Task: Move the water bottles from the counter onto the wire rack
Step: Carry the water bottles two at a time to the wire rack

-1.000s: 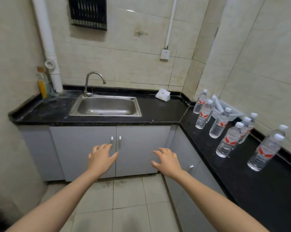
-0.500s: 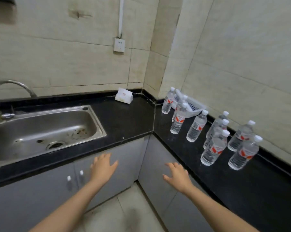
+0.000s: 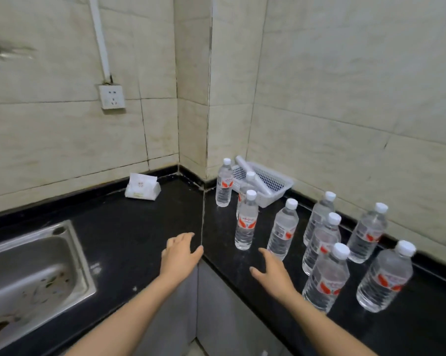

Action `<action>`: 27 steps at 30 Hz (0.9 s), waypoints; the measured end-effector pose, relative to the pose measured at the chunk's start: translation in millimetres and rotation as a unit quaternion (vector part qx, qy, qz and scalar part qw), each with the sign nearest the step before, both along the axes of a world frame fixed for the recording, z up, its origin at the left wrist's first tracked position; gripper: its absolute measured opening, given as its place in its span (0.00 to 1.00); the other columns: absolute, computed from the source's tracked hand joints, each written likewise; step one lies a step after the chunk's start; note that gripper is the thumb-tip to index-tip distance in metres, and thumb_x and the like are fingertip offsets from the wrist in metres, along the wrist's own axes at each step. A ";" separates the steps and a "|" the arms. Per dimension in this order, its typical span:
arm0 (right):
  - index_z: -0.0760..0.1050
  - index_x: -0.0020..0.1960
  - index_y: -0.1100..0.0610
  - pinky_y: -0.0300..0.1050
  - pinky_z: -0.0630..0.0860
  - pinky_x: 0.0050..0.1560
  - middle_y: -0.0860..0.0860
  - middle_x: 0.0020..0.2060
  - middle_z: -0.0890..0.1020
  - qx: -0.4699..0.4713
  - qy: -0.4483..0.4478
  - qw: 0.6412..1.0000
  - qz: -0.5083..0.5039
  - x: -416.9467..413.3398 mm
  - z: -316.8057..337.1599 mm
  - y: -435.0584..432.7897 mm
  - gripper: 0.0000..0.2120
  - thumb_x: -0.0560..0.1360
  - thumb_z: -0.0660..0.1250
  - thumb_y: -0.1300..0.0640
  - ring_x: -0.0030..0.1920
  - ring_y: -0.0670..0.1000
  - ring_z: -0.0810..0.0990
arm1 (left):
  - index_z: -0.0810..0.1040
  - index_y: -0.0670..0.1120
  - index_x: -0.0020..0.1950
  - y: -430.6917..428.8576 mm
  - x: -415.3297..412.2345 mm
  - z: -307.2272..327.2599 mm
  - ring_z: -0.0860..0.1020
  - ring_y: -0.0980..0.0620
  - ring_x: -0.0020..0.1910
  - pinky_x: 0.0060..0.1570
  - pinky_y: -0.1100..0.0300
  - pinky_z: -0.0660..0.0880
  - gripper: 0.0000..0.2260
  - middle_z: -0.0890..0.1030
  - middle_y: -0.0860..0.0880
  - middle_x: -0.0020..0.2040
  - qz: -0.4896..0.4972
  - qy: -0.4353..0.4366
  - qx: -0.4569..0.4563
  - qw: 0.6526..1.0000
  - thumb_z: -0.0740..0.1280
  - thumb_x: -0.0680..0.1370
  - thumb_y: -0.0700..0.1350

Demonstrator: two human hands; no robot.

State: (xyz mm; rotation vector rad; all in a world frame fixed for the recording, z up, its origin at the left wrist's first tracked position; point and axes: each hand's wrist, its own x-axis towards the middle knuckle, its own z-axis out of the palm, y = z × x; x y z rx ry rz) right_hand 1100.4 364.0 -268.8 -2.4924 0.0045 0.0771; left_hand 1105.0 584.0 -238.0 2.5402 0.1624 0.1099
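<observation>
head | left hand (image 3: 179,255) spread, empty, over counter (image 3: 139,227) corner | right hand (image 3: 274,272) spread, empty, apart from left | water bottles (image 3: 246,224) upright just ahead of right hand, none gripped | wire rack out of view | risk: toppling crowded neighbours through a wide sweep

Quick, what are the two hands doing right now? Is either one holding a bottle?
Left hand: open, fingers spread, holding nothing.
Right hand: open, fingers spread, holding nothing.
</observation>
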 end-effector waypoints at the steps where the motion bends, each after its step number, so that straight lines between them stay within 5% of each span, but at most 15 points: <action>1: 0.59 0.72 0.57 0.46 0.64 0.68 0.55 0.69 0.68 0.023 -0.002 1.000 -0.004 15.0 -0.1 0.9 0.30 0.74 0.66 0.51 0.70 0.53 0.66 | 0.65 0.47 0.70 -4.3 12.7 0.8 0.62 0.46 0.70 0.65 0.51 0.63 0.22 0.67 0.49 0.71 0.004 -0.003 -0.008 1.000 0.59 0.77 0.51; 10: 0.57 0.72 0.54 0.35 0.61 0.57 0.55 0.64 0.69 0.167 -0.014 0.984 -0.060 93.6 -24.1 15.5 0.35 0.71 0.69 0.60 0.62 0.50 0.69 | 0.64 0.46 0.71 -9.9 89.9 -41.0 0.63 0.46 0.70 0.66 0.50 0.64 0.23 0.68 0.47 0.71 0.020 0.073 -0.033 0.997 0.60 0.77 0.51; 18: 0.58 0.71 0.55 0.50 0.66 0.69 0.54 0.66 0.69 0.230 -0.026 0.962 -0.143 166.8 -36.1 19.2 0.43 0.62 0.76 0.60 0.67 0.53 0.69 | 0.66 0.44 0.69 -13.6 194.1 -64.3 0.66 0.42 0.67 0.65 0.50 0.66 0.23 0.71 0.44 0.68 -0.016 0.105 -0.085 0.991 0.62 0.76 0.49; 22: 0.61 0.66 0.49 0.48 0.72 0.63 0.47 0.59 0.75 0.271 -0.026 0.950 -0.155 198.5 -41.5 20.7 0.43 0.54 0.74 0.52 0.60 0.47 0.75 | 0.64 0.43 0.71 -17.0 250.5 -70.8 0.65 0.43 0.69 0.66 0.49 0.66 0.25 0.70 0.43 0.69 -0.047 0.116 -0.113 0.986 0.63 0.76 0.49; 27: 0.64 0.59 0.50 0.42 0.73 0.53 0.41 0.47 0.77 0.268 -0.005 0.939 -0.214 219.0 -51.1 29.4 0.35 0.56 0.75 0.57 0.47 0.40 0.77 | 0.61 0.43 0.72 -17.1 305.9 -77.5 0.65 0.41 0.68 0.65 0.50 0.65 0.28 0.71 0.41 0.68 -0.060 0.110 -0.163 0.979 0.65 0.75 0.47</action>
